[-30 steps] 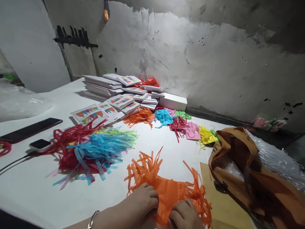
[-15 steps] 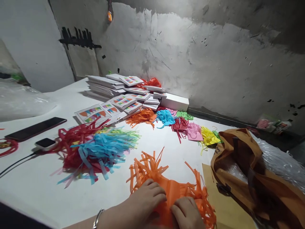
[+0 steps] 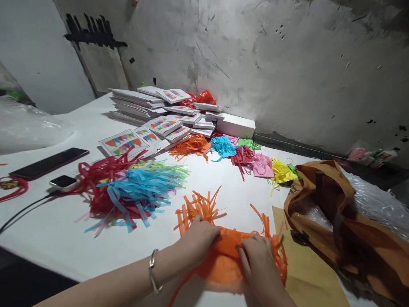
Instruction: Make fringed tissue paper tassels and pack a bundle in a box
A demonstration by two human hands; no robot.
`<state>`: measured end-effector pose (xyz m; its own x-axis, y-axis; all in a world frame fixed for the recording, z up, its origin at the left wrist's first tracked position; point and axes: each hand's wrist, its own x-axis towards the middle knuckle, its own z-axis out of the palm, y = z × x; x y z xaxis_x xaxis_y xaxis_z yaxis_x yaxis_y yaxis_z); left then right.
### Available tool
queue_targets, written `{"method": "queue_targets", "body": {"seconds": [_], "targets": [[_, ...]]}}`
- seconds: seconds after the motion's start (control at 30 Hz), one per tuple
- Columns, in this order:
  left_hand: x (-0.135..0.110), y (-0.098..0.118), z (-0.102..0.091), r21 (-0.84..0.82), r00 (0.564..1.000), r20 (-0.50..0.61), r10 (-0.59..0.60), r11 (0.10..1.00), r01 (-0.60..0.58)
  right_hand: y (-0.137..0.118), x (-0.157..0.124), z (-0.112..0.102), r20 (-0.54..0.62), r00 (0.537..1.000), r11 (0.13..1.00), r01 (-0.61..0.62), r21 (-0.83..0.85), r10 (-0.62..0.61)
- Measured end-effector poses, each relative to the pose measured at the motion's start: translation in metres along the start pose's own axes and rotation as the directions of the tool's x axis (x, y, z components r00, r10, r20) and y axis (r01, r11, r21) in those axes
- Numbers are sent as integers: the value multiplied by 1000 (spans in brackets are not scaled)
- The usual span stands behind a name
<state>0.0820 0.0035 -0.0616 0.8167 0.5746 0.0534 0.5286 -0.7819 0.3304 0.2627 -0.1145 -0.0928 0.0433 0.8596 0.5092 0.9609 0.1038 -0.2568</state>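
Note:
An orange tissue-paper tassel (image 3: 220, 268) with fringed strips at its far side lies on the white table in front of me. My left hand (image 3: 201, 238) grips its upper left part, fingers curled down onto the paper. My right hand (image 3: 260, 260) pinches the folded band of the same tassel on the right, with the fingertips partly hidden. Between the two hands the orange paper is folded over. Left of them lies a loose pile of red, blue and pale green tassels (image 3: 140, 187). A silver bracelet (image 3: 153, 270) is on my left wrist.
Stacks of printed cards (image 3: 137, 106) and a white box (image 3: 236, 125) stand at the back. Small coloured tassel bundles, including a pink one (image 3: 262, 165), line the table's far edge. A phone (image 3: 49, 163) lies left; a brown bag (image 3: 319, 200) sits right, on brown paper.
Both hands have moved away from me a little, and the middle of the orange paper is now folded over between them. The view has tilted downward.

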Motion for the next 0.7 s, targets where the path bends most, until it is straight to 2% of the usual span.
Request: {"method": "queue_targets", "body": {"seconds": [0.1,0.23,0.4,0.43,0.5,0.6,0.7], "targets": [[13,3,-2,80,997,22,-80,994,78,7,9,7,-2,1000,989,-6,-149,6],[19,4,-1,131,993,36,-116,985,110,17,13,15,13,1000,977,-24,-212,27],[20,2,2,140,991,26,-131,982,126,8,15,4,-64,997,970,-48,-239,34],[21,1,3,141,991,26,-131,982,126,4,15,2,-70,998,976,-12,-217,-3],[21,1,5,142,992,26,-126,982,121,-5,14,2,-41,984,973,166,-161,-174],[19,1,4,144,993,15,-114,983,111,-13,10,11,9,909,900,414,-137,-417],[14,3,-3,144,997,-8,-78,986,78,-14,6,23,1,888,872,453,-185,-461]]}}
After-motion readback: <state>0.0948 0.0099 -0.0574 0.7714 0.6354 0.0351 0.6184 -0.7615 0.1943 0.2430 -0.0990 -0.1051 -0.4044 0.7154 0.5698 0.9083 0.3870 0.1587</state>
